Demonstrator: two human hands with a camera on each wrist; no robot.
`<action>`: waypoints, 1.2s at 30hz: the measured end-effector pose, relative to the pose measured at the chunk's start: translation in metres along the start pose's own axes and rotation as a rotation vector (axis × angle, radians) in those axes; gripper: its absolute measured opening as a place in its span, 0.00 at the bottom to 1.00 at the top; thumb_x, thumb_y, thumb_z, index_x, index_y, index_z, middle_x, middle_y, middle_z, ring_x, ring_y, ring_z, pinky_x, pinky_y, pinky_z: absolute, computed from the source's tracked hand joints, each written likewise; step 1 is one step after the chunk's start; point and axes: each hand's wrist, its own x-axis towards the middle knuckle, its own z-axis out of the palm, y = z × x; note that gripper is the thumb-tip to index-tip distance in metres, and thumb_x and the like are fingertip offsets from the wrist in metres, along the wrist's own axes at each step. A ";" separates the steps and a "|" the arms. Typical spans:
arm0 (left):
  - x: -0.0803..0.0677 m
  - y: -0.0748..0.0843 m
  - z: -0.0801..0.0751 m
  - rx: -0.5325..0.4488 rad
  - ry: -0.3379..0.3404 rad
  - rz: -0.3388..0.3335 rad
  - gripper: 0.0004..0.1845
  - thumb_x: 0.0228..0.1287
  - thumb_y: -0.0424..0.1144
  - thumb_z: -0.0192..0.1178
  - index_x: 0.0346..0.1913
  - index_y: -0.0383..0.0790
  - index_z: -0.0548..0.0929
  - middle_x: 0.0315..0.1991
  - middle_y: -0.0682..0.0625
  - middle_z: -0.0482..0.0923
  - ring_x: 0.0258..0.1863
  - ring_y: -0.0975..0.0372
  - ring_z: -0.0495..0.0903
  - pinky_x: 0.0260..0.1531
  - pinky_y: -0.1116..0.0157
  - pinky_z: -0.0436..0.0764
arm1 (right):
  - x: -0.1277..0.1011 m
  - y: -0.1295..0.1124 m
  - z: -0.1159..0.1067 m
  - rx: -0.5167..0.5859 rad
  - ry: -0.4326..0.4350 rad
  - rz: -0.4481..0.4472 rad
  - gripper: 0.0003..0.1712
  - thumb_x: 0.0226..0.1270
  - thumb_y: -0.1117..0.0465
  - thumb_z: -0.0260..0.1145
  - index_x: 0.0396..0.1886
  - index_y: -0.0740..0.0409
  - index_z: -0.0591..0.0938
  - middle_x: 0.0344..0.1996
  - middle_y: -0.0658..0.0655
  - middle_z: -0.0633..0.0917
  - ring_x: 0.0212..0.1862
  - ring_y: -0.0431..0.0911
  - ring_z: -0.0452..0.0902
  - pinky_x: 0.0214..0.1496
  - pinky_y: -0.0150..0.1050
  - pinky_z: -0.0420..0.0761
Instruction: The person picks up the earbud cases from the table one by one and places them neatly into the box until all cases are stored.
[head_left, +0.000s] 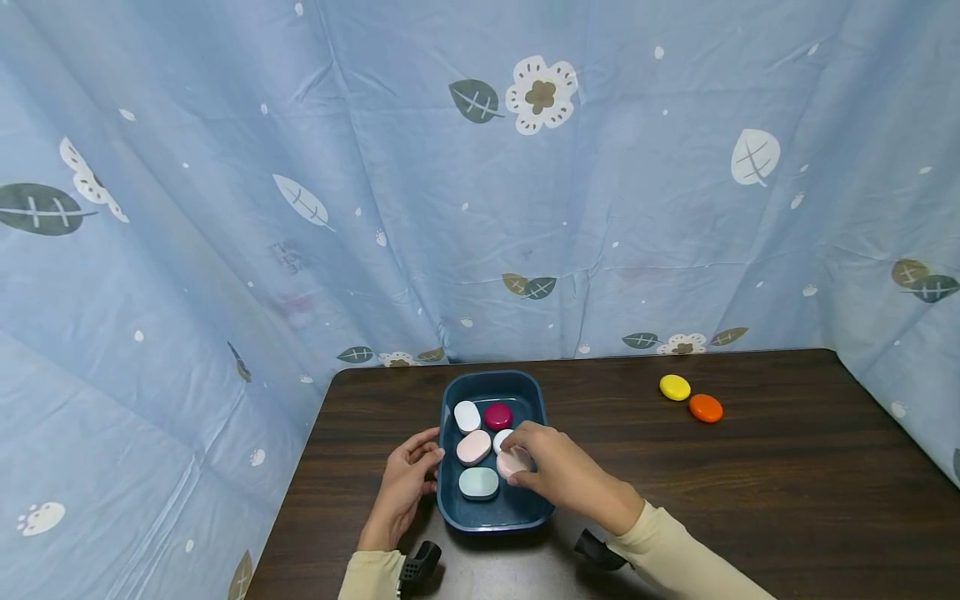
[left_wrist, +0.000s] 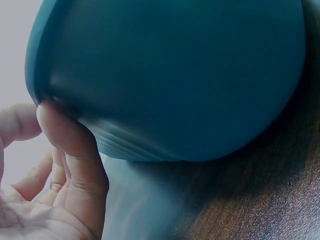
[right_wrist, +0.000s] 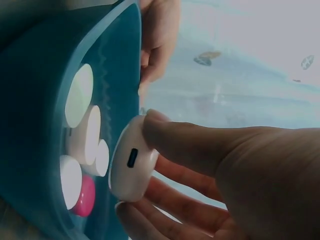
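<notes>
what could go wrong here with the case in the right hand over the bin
The right hand pinches a pale case only by its edges, so it might slip and knock the cases lying in the bin. The left hand merely touches the bin's side, so a bump could shift the bin. The packed cases leave little free room.

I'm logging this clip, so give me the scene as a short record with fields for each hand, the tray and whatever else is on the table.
left hand: steadies the blue tray's left wall
right hand: pinches a pale pink case over the tray
blue tray: holds white, magenta, pink and mint cases
table: dark wood; yellow case and orange case far right
</notes>
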 end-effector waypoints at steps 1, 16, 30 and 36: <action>0.000 0.000 0.000 0.000 0.001 0.000 0.25 0.76 0.32 0.59 0.72 0.31 0.74 0.44 0.48 0.77 0.34 0.59 0.75 0.27 0.67 0.81 | 0.001 0.000 0.001 -0.006 -0.007 -0.005 0.20 0.60 0.66 0.81 0.52 0.63 0.88 0.49 0.57 0.87 0.48 0.48 0.81 0.54 0.50 0.86; 0.001 0.000 0.000 0.011 -0.001 -0.012 0.25 0.77 0.33 0.59 0.73 0.33 0.74 0.45 0.47 0.77 0.35 0.58 0.75 0.28 0.66 0.82 | 0.005 -0.001 0.004 -0.079 -0.073 -0.041 0.18 0.59 0.68 0.81 0.49 0.65 0.88 0.48 0.61 0.86 0.48 0.53 0.83 0.55 0.54 0.87; 0.001 0.001 0.001 0.011 0.003 -0.009 0.24 0.77 0.33 0.59 0.72 0.32 0.75 0.45 0.47 0.77 0.35 0.58 0.75 0.28 0.66 0.82 | 0.005 0.001 0.006 -0.101 -0.076 -0.046 0.20 0.57 0.69 0.82 0.50 0.66 0.88 0.49 0.62 0.86 0.47 0.55 0.84 0.52 0.55 0.88; 0.000 0.000 0.001 0.009 0.003 -0.004 0.24 0.77 0.32 0.59 0.72 0.32 0.75 0.45 0.47 0.77 0.35 0.58 0.75 0.28 0.66 0.82 | 0.007 0.002 0.008 -0.128 -0.077 -0.054 0.21 0.56 0.69 0.82 0.50 0.65 0.88 0.48 0.62 0.87 0.47 0.54 0.83 0.54 0.53 0.87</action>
